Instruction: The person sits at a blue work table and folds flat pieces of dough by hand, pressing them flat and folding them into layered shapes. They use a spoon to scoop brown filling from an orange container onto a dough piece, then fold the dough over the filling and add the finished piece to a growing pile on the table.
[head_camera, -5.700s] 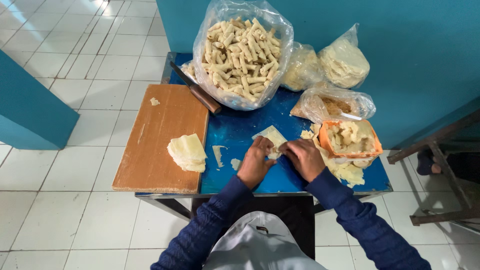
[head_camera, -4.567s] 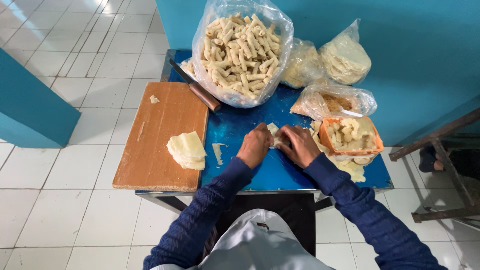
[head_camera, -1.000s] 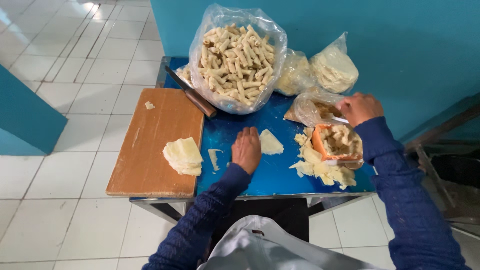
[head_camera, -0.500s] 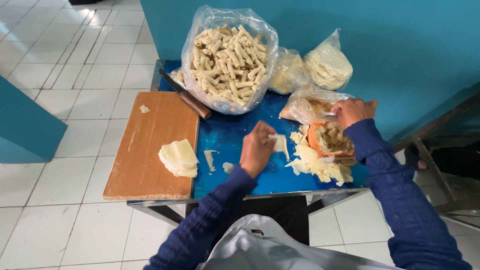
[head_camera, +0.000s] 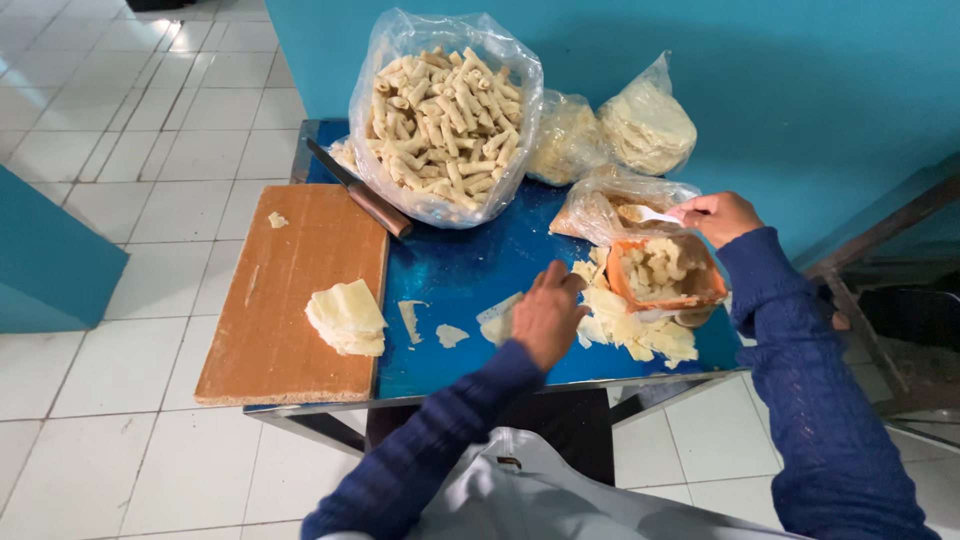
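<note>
From the head camera, looking down on a small blue table, the left hand lies near the middle of the frame, palm down, fingers together and pressing on a pale wrapper sheet that pokes out at its nine o'clock side. The right hand, at about two o'clock from the left one and well apart from it, pinches the handle of a white spoon whose bowl reaches into an open clear bag of filling. Between the two hands sits an orange tub of pale pieces, with a loose heap of wrapper scraps at its seven o'clock. At nine o'clock from the left hand, a wooden cutting board carries a stack of wrappers on its right edge. At twelve o'clock stands a big clear bag of rolled pieces, a knife lying just beside it at its eight o'clock. Two more tied bags rest against the blue wall.
</note>
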